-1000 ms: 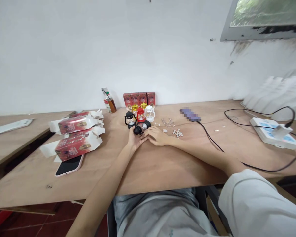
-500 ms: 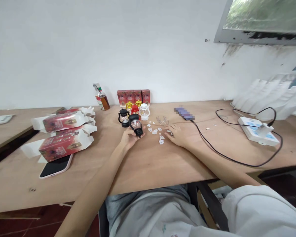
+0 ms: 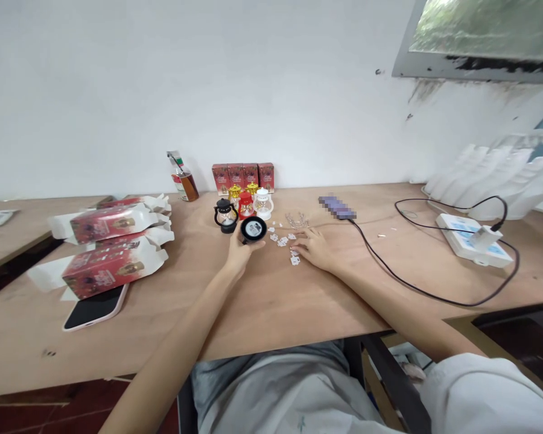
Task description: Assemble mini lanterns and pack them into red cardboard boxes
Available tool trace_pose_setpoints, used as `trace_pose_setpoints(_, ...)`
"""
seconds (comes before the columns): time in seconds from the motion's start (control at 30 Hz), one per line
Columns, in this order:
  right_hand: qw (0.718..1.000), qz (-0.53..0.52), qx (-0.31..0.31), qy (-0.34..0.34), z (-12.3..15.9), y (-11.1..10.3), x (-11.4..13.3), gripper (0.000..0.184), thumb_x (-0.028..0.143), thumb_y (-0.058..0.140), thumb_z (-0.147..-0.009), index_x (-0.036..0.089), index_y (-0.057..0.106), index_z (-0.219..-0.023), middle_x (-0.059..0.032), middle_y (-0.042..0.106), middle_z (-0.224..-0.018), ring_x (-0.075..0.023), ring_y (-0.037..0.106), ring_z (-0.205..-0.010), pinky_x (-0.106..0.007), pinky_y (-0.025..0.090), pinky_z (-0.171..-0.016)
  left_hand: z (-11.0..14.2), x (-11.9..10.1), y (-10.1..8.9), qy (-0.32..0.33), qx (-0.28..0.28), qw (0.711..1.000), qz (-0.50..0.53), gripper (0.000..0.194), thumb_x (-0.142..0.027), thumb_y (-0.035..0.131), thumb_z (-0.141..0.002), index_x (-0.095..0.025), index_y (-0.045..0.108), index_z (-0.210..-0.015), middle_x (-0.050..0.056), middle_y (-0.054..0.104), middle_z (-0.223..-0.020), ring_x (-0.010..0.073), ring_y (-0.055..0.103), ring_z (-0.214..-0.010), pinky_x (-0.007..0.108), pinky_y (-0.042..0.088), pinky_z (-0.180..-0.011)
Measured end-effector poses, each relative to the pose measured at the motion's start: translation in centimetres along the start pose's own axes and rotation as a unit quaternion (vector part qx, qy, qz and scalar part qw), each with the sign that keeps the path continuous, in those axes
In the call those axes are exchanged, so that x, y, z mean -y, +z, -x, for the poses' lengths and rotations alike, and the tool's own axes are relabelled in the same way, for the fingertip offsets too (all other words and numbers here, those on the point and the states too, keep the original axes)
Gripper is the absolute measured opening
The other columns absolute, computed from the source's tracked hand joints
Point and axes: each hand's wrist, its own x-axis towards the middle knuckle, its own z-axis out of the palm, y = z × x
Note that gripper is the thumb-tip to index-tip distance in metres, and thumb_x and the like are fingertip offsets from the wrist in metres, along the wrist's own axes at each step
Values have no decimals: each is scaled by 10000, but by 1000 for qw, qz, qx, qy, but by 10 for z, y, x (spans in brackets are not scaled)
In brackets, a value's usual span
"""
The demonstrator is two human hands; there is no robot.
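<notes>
My left hand point(image 3: 239, 249) is closed around a small black toy lantern point(image 3: 253, 229), tipped so its round underside faces me. My right hand point(image 3: 312, 247) rests on the wooden table point(image 3: 271, 301) with fingers bent over scattered small white pieces point(image 3: 284, 239); whether it pinches one is hidden. Just behind stand a black lantern point(image 3: 225, 215), a red lantern point(image 3: 245, 205), a white lantern point(image 3: 263, 204) and two gold ones point(image 3: 234, 192). Thin wire handles point(image 3: 297, 219) lie beside them.
Red boxes point(image 3: 242, 175) line the wall next to a small bottle point(image 3: 183, 178). Opened red-and-white cartons point(image 3: 113, 244) and a phone point(image 3: 95, 307) lie at left. A blurred device point(image 3: 337, 207), black cable point(image 3: 416, 283) and white power strip point(image 3: 473, 247) occupy the right.
My left hand lifted the black lantern off the table and turned its base toward me. My right hand left the lantern and moved right onto the small white pieces.
</notes>
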Motion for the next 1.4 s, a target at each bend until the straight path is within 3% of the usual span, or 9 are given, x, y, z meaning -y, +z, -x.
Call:
trace_pose_setpoints(0.23,991,-131,-16,29,-3,9,2,70,267,669,-775,223,685,-724,-51,647,-1020,-241,544,-1012,-469,409,-918,2,4,-2,37,66,995,-58,508,-60,774,-426,-190,645,-899,17,642,-972,258,546,-1082,404,356,-1040)
trace_pose_setpoints(0.43,958,-182,-220,-14,4,1,39,120,292,553,-861,220,637,-817,-65,605,-964,-191,589,-946,-372,463,-859,3,10,-5,129,198,955,-180,334,-96,691,-585,-215,672,-896,74,643,-1052,278,534,-1099,427,348,-1038)
trace_pose_setpoints(0.53,958,-109,-255,-74,8,1,57,125,286,547,-871,236,641,-806,-73,615,-946,-197,589,-923,-377,454,-834,5,13,-6,172,230,927,-242,308,-121,658,-649,-232,664,-936,83,634,-1066,273,542,-1085,419,370,-1008)
trace_pose_setpoints(0.67,955,-10,-244,-166,9,5,61,126,251,573,-855,242,647,-754,-56,648,-928,-188,575,-844,-370,413,-784,5,14,-6,188,235,917,-261,280,-142,638,-687,-228,658,-953,89,631,-1051,266,553,-1051,412,378,-990)
trace_pose_setpoints(1.0,960,17,-193,-201,12,-3,59,146,236,525,-877,251,670,-882,-70,631,-1062,-210,550,-954,-378,367,-822,7,12,-3,111,212,953,-185,350,-72,701,-554,-247,703,-857,52,641,-975,265,537,-1023,408,301,-1061)
trace_pose_setpoints(1.2,987,32,-147,-57,3,-13,20,215,275,464,-902,199,664,-884,-104,637,-946,-251,549,-927,-410,391,-849,6,6,-1,67,192,969,-139,368,-38,729,-524,-226,704,-840,56,653,-978,277,525,-1078,427,298,-1070)
trace_pose_setpoints(1.3,995,81,-57,6,-2,-19,-9,187,226,497,-868,190,677,-835,-104,658,-912,-248,568,-897,-388,420,-815,6,5,-1,70,189,970,-138,388,-7,723,-513,-205,702,-846,59,657,-976,260,543,-1061,398,314,-1058)
trace_pose_setpoints(1.4,998,47,38,29,-4,-24,-26,194,161,516,-832,225,699,-825,-63,685,-913,-220,607,-861,-341,442,-785,6,3,-1,74,188,969,-141,401,12,708,-511,-191,698,-857,59,656,-972,252,554,-1047,380,333,-1040)
